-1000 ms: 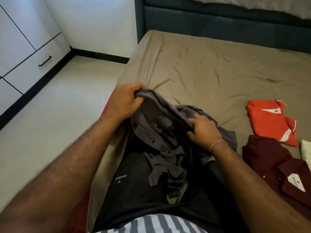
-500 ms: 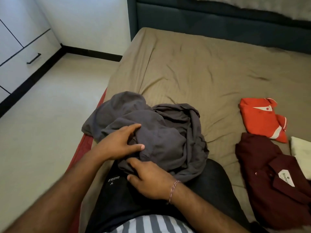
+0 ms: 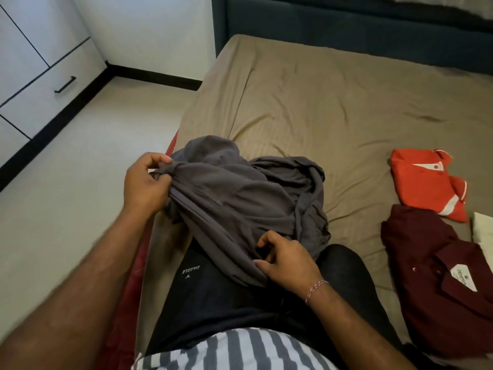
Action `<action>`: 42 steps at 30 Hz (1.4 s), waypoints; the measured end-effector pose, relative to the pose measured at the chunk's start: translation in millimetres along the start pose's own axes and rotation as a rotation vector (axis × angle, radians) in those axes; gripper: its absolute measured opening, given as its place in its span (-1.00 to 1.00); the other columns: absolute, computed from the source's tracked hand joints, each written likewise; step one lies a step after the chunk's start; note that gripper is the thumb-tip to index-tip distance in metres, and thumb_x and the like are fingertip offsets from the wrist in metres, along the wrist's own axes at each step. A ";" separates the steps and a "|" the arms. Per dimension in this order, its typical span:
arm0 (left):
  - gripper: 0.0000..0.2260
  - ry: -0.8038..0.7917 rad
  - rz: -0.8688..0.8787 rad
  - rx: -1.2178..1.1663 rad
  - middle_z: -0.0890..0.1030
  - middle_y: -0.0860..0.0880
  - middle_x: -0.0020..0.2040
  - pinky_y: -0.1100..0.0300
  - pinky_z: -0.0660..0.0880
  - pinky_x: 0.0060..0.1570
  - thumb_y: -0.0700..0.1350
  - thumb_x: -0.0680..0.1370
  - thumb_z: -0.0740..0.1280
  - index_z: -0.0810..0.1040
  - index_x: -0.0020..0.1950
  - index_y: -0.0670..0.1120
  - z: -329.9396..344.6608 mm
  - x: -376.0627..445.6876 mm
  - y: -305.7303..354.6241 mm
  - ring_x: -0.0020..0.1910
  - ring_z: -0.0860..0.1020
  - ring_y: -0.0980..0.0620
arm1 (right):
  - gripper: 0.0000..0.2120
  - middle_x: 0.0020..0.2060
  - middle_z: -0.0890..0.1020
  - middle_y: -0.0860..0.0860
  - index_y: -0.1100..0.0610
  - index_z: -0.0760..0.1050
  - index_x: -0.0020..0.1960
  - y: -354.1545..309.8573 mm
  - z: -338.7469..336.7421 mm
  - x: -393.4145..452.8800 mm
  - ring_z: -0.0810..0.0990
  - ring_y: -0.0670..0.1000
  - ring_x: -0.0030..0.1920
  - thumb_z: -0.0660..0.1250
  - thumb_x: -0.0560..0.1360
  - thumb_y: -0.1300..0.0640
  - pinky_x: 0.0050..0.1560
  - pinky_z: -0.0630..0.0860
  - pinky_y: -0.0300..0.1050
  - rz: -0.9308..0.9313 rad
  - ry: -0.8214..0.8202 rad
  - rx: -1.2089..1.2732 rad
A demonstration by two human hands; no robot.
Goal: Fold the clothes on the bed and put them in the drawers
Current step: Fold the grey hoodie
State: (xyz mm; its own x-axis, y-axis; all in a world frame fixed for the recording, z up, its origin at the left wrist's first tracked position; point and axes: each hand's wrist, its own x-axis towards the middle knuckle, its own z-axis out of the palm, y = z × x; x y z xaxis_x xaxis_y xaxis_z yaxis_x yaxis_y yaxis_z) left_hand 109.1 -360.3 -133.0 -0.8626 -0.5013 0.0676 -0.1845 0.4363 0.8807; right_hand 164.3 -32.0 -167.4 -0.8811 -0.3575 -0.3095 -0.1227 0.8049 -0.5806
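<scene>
Your left hand (image 3: 145,182) and right hand (image 3: 288,260) pinch the crumpled grey cotton shirt (image 3: 240,198); shake it flat before folding.

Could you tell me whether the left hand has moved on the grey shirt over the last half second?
Yes: the left hand went from the grey shirt middle to its floor-side edge.

So there's a crumpled dark grey cotton shirt (image 3: 240,198) bunched in a loose heap at the near edge of the bed with the tan sheet (image 3: 333,108), partly draped over the person's lap. Off to the right lie a folded orange polo with white trim (image 3: 424,180) and, just in front of it, a maroon button-up shirt (image 3: 432,265), collar label showing. White cabinet drawers (image 3: 45,94) sit closed at far left.
</scene>
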 end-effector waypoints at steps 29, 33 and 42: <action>-0.88 -0.448 0.773 0.329 0.64 0.18 -0.15 0.22 0.51 -0.15 0.16 0.61 0.37 0.60 0.01 0.14 30.1 34.1 213.4 -0.13 0.59 0.25 | -0.85 -0.20 0.60 0.05 0.17 0.51 -0.02 -64.1 -212.6 64.0 0.51 -0.02 -0.20 0.30 0.67 0.12 -0.14 0.52 -0.01 -0.172 0.537 0.789; -0.90 -0.479 0.910 0.436 0.63 0.23 -0.12 0.27 0.45 -0.11 0.08 0.56 0.48 0.58 0.01 0.19 2.9 87.9 311.9 -0.09 0.57 0.34 | -0.91 -0.26 0.69 -0.04 0.06 0.57 -0.13 -106.8 -309.9 56.3 0.65 -0.03 -0.22 0.46 0.52 0.12 -0.15 0.61 -0.04 -0.204 0.778 0.226; -0.84 -0.292 1.295 0.139 0.66 0.22 -0.02 0.44 0.47 0.00 0.13 0.57 0.38 0.64 0.09 0.12 -52.3 100.4 417.8 0.02 0.64 0.12 | -0.73 -0.39 0.63 0.08 0.14 0.62 -0.22 -163.6 -404.5 -7.6 0.57 0.00 -0.39 0.40 0.61 0.03 -0.37 0.56 -0.12 -0.540 0.895 0.448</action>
State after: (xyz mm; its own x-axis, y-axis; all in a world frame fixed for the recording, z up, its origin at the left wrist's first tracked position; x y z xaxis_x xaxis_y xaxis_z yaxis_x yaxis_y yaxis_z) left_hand -29.9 -267.4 266.3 -0.5167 0.4992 0.6956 0.8075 0.5541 0.2021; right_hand 6.3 30.6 234.5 -0.7945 0.0055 0.6073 -0.5691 0.3424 -0.7476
